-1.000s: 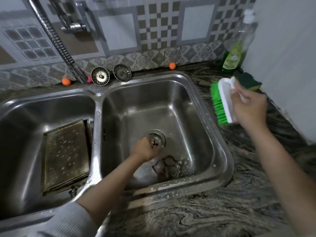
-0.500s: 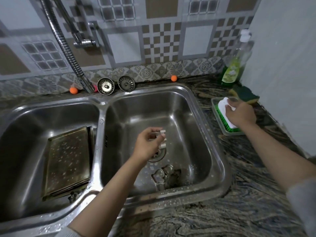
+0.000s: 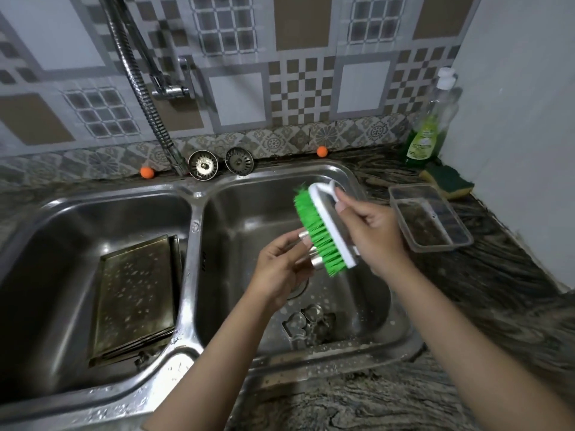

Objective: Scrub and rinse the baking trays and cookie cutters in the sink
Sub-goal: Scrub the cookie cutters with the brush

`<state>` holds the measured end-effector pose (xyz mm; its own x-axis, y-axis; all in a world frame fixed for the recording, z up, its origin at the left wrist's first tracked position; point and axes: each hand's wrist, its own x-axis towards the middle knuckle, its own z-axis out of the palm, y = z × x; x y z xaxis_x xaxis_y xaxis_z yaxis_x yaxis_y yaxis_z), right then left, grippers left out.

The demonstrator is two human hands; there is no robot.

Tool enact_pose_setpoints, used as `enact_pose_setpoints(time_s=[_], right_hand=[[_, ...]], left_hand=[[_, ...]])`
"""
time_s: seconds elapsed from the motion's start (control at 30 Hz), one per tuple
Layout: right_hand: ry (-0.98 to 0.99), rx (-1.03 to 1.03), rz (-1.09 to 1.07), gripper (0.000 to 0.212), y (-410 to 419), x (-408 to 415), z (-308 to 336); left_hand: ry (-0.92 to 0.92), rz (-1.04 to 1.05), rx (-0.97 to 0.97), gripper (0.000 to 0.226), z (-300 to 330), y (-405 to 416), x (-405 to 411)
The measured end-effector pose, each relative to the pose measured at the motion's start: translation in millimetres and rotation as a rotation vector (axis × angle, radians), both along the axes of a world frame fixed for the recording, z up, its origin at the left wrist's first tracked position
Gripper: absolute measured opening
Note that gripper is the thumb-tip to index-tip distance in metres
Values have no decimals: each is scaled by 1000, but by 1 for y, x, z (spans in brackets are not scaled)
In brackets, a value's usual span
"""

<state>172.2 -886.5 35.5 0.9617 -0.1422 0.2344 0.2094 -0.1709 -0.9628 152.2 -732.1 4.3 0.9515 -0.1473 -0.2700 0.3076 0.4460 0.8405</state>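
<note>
Over the right sink basin (image 3: 367,194), my left hand (image 3: 277,272) pinches a small metal cookie cutter (image 3: 314,259). My right hand (image 3: 373,237) grips a white brush with green bristles (image 3: 323,231), and the bristles press against the cutter. Several more cookie cutters (image 3: 308,325) lie on the floor of the right basin near the drain. A stack of soapy baking trays (image 3: 133,300) leans in the left basin (image 3: 46,231).
A clear plastic container (image 3: 432,219) sits on the counter right of the sink, with a green-yellow sponge (image 3: 448,180) and a dish soap bottle (image 3: 432,126) behind it. Two sink strainers (image 3: 203,164) stand at the back rim beside the faucet hose (image 3: 146,98).
My right hand lifted the brush out of the plastic container and brought it left over the right basin. My left hand raised the cutter from the drain to meet the bristles.
</note>
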Motion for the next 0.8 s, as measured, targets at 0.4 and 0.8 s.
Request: enact_pose_setpoints(time_s=[0.4, 0.8], right_hand=[[-77, -116, 121, 30, 23, -19, -6], [28, -61, 183, 30, 41, -42, -29]], left_hand=[[-11, 104, 38, 33, -6, 54, -7], [-74, 243, 175, 16, -2, 73, -4]])
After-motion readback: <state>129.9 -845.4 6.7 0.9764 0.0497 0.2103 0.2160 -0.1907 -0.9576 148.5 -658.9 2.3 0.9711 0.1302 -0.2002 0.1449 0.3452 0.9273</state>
